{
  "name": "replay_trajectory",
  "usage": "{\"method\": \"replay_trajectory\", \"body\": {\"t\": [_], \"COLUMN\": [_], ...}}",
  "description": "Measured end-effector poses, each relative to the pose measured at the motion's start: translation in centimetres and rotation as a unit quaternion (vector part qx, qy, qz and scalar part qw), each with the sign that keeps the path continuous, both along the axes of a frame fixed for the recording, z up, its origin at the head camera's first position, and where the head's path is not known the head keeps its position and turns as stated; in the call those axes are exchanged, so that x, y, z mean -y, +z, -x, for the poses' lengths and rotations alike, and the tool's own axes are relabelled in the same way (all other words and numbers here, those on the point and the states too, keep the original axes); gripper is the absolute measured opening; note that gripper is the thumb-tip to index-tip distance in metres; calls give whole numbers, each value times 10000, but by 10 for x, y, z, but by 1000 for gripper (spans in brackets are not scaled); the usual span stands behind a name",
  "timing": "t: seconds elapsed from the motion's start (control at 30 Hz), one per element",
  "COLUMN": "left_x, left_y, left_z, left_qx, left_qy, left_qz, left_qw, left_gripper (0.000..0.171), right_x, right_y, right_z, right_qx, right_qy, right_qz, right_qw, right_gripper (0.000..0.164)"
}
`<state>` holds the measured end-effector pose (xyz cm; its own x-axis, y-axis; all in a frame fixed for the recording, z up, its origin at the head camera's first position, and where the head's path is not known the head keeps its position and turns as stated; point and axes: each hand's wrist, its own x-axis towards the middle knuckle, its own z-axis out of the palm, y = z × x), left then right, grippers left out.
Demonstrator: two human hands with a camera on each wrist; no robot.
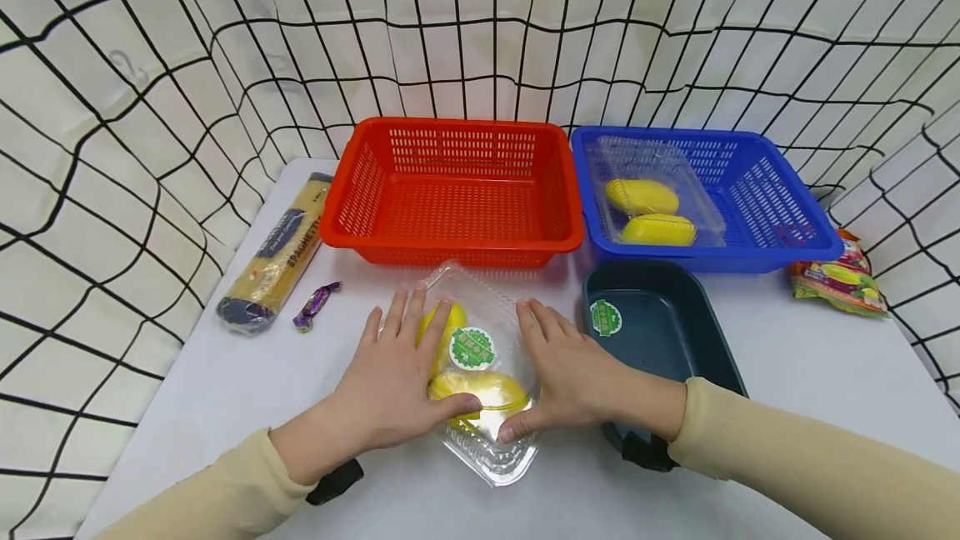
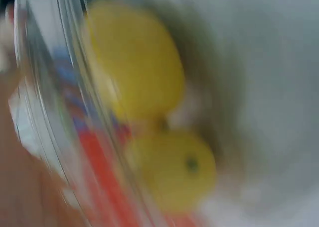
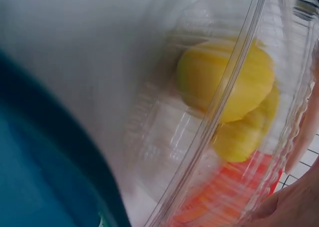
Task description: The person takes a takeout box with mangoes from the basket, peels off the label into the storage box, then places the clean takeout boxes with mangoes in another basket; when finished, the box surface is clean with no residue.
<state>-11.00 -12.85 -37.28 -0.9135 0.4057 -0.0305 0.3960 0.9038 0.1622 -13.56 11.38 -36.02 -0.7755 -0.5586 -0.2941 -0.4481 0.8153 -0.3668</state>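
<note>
Head view: left hand [image 1: 397, 386] spread over the 9 o'clock side of the clear box [image 1: 495, 457]. Box sits on the table [image 1: 810, 390], 6 o'clock of the red basket [image 1: 461, 207], two yellow fruits [image 1: 498, 388] inside. Likely light, thin-walled, slick; top would flex, fruits may roll. Best hold: low on opposite sides, 9 and 3, gentle. Right hand [image 1: 577, 369]: fingers straight, thumb out, at 3 o'clock edge.
</note>
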Motion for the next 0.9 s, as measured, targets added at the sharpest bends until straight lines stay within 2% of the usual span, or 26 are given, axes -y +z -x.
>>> {"method": "replay_trajectory", "body": {"t": [0.1,0.17,0.33,0.53,0.7,0.9], "left_x": [14,22,28,24,25,17], "left_y": [2,3,4,6,11,12], "left_z": [14,22,34,31,26,21], "left_qx": [259,414,597,795,1039,926], "left_qy": [-648,-961,-1351,-1419,-1333,-1085], "left_qz": [-231,-319,-302,-211,-241,-181], "left_qw": [9973,9940,9886,9865,9853,9896], "left_gripper": [124,130,136,138,146,145], "right_x": [-2,-3,-5,-7,-12,-14], "right_y": [1,2,5,9,10,8], "right_z": [2,4,11,23,30,29], "right_qx": [31,80,208,411,460,25], "right_qy": [112,193,569,1093,1313,1407], "right_qz": [16,0,-265,-326,-278,-140], "right_qw": [9999,9998,9978,9926,9899,9899], "right_gripper": [144,145,145,145,144,139]}}
